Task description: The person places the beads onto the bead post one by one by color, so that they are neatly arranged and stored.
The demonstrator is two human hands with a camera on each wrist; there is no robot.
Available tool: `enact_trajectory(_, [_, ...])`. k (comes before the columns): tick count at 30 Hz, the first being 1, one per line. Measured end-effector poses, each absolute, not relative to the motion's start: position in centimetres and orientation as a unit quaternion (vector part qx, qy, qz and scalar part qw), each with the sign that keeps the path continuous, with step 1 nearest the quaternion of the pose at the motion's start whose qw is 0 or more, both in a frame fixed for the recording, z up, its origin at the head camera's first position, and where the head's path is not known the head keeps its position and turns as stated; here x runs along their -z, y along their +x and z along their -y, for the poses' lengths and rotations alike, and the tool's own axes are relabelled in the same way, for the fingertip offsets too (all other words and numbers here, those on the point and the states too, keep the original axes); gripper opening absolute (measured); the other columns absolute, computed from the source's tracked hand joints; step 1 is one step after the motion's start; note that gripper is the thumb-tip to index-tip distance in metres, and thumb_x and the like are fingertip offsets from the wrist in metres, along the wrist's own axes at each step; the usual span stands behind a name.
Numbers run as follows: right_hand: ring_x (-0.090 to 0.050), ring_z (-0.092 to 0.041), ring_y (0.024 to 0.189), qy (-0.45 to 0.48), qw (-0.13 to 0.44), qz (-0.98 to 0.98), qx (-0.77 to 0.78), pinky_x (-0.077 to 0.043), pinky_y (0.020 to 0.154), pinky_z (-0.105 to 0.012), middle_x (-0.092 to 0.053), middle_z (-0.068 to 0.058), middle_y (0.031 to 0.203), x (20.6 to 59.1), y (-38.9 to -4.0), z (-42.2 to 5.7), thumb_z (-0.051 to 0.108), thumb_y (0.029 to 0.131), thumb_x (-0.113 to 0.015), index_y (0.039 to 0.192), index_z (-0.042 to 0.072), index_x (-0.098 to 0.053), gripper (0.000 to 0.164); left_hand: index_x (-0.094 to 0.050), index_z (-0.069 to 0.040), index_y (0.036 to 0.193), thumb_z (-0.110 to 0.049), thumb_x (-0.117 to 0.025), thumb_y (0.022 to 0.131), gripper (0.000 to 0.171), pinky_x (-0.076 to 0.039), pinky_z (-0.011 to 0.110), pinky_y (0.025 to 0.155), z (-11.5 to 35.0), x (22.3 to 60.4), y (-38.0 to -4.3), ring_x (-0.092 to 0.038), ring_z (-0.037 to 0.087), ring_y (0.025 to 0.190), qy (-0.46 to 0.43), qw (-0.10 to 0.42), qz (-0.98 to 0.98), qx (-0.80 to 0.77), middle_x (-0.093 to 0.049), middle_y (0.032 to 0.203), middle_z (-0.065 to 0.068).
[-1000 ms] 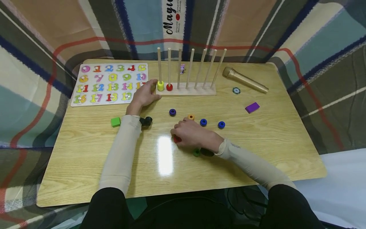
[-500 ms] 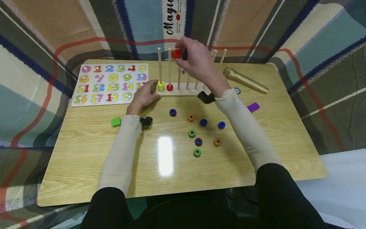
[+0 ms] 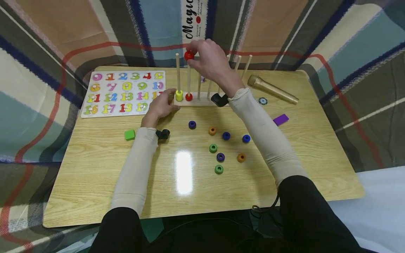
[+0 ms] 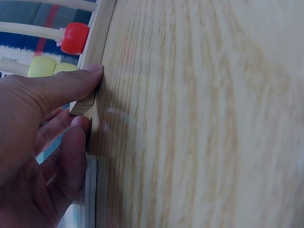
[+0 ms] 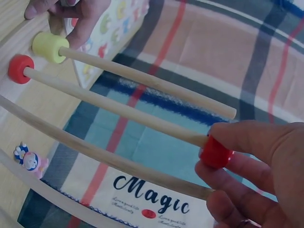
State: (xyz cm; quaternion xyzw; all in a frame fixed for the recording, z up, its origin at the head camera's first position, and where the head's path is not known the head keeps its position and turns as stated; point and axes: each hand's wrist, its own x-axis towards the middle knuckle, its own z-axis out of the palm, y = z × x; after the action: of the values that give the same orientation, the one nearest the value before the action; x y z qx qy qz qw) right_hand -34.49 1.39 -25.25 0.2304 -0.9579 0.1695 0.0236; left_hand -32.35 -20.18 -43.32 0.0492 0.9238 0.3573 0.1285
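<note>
A wooden peg rack [image 3: 202, 102] with several upright pegs stands at the back of the table. My left hand [image 3: 161, 105] grips the left end of its base, thumb along the front side in the left wrist view. Yellow beads [image 3: 179, 95] sit low on the first peg, and a red bead [image 3: 188, 97] sits at the foot of the second. With thumb and fingers, my right hand [image 3: 212, 65] pinches another red bead [image 5: 217, 152] at the top of that second peg. Whether the peg tip is inside its hole is hidden.
Loose blue beads [image 3: 226, 136], orange beads [image 3: 212, 131] and green beads [image 3: 219, 169] lie mid-table. A number board [image 3: 121, 93] is left of the rack. A gold microphone-shaped object [image 3: 273, 89], purple block [image 3: 280, 119] and green block [image 3: 129, 135] also lie around.
My right hand has lifted the red bead from mid-table up over the rack, then leftward to the second peg's top. The left hand has stayed at the rack's end.
</note>
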Motion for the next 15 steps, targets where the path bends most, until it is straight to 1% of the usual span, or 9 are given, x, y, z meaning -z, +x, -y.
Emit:
enact_trajectory(3, [-0.058, -0.02, 0.131, 0.226, 0.021, 0.959, -0.167, -0.048, 0.109, -0.031, -0.07, -0.001, 0.142, 25.3, -34.5, -1.4, 0.031, 0.108, -0.064, 0.149, 0.017, -0.064, 0.044, -0.03, -0.012, 0.17, -0.021, -0.075, 0.101, 0.083, -0.033, 0.059, 0.124, 20.2, 43.2, -32.4, -0.039, 0.041, 0.154, 0.049, 0.129, -0.923, -0.359, -0.04, 0.169, 0.019])
enact_trajectory(6, [-0.058, -0.021, 0.13, 0.232, 0.031, 0.956, -0.176, -0.05, 0.106, -0.032, -0.069, -0.002, 0.145, 25.3, -34.2, -1.7, 0.031, 0.108, -0.064, 0.15, 0.015, -0.063, 0.045, -0.03, -0.012, 0.17, -0.021, -0.074, 0.101, 0.082, -0.033, 0.059, 0.124, 20.2, 43.2, -32.4, -0.039, 0.042, 0.154, 0.05, 0.129, -0.922, -0.361, -0.04, 0.169, 0.018])
enact_trajectory(10, [-0.057, -0.024, 0.13, 0.248, 0.068, 0.948, -0.188, -0.048, 0.109, -0.034, -0.065, -0.004, 0.149, 25.8, -33.4, -2.6, 0.031, 0.108, -0.063, 0.147, 0.012, -0.065, 0.043, -0.029, -0.012, 0.17, -0.021, -0.074, 0.101, 0.082, -0.033, 0.059, 0.124, 20.1, 43.3, -32.3, -0.04, 0.042, 0.154, 0.051, 0.13, -0.923, -0.36, -0.041, 0.168, 0.02])
enact_trajectory(13, [-0.058, -0.028, 0.128, 0.273, 0.103, 0.934, -0.206, -0.047, 0.11, -0.039, -0.065, -0.009, 0.141, 26.8, -32.1, -3.7, 0.027, 0.107, -0.066, 0.14, 0.009, -0.069, 0.037, -0.029, -0.012, 0.17, -0.021, -0.074, 0.101, 0.082, -0.033, 0.06, 0.124, 20.1, 43.3, -32.3, -0.04, 0.042, 0.153, 0.053, 0.129, -0.924, -0.357, -0.041, 0.168, 0.019])
enact_trajectory(15, [-0.061, -0.029, 0.122, 0.297, 0.111, 0.924, -0.214, -0.05, 0.106, -0.041, -0.068, -0.011, 0.132, 27.8, -30.9, -4.4, 0.024, 0.106, -0.068, 0.132, 0.006, -0.072, 0.032, -0.03, -0.012, 0.17, -0.022, -0.075, 0.101, 0.082, -0.032, 0.06, 0.124, 20.2, 43.4, -32.4, -0.039, 0.043, 0.154, 0.055, 0.125, -0.925, -0.355, -0.04, 0.169, 0.019])
